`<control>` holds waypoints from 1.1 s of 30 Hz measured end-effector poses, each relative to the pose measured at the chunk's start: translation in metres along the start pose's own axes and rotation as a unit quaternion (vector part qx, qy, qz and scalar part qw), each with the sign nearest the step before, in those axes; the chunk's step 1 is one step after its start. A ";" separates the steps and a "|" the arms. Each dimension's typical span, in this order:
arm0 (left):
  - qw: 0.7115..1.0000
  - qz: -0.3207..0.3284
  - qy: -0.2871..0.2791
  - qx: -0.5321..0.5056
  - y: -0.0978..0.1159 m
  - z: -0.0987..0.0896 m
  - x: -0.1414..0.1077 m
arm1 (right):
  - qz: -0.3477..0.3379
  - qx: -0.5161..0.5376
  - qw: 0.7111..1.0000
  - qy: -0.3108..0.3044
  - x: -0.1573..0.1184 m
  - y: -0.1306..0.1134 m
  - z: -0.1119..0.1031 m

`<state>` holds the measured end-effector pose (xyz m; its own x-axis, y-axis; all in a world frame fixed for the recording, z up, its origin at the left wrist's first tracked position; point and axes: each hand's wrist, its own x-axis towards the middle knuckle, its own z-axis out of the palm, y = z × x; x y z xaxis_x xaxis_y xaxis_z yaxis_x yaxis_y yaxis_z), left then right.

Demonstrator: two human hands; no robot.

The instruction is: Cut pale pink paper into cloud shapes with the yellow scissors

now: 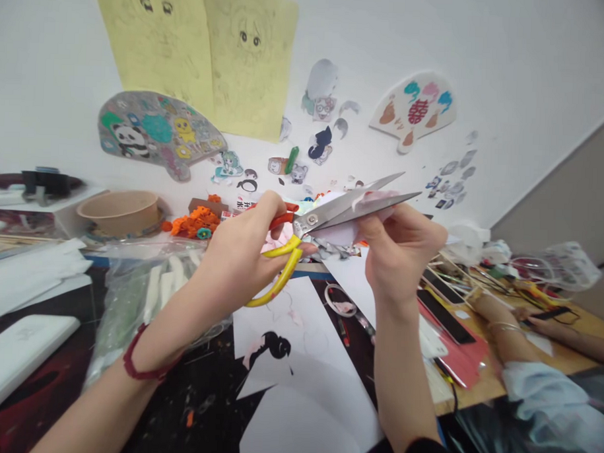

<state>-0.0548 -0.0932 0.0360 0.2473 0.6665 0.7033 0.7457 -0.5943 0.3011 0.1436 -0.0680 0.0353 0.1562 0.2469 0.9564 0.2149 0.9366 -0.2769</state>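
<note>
The left hand (242, 251) has its fingers hooked through the red and yellow handles of the scissors (327, 211), whose blades stand parted in the air above the bench (171, 413). The right hand (400, 250) pinches a small pale paper piece (372, 201) between thumb and fingers, up at the blades. Below lie white sheets (315, 422) and a black paper cutout (279, 345).

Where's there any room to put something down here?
Mainly the dark tabletop between the left forearm and the white paper, though small scraps dot it. It's crowded at the back around the orange clump, and on the wooden table at the right.
</note>
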 end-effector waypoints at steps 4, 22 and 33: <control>1.000 -0.002 0.000 0.002 0.001 0.000 -0.001 | -0.003 -0.005 1.000 -0.002 0.000 0.000 -0.001; 0.999 -0.018 -0.038 -0.007 0.000 -0.004 -0.001 | 0.023 -0.045 0.999 -0.008 0.002 -0.003 -0.008; 0.999 -0.010 -0.040 -0.027 0.000 -0.003 -0.002 | 0.011 -0.035 0.999 -0.017 0.005 -0.007 -0.011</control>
<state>-0.0568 -0.0957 0.0363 0.2835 0.7110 0.6435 0.7175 -0.6025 0.3495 0.1534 -0.0766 0.0408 0.1285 0.2762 0.9525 0.2794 0.9114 -0.3020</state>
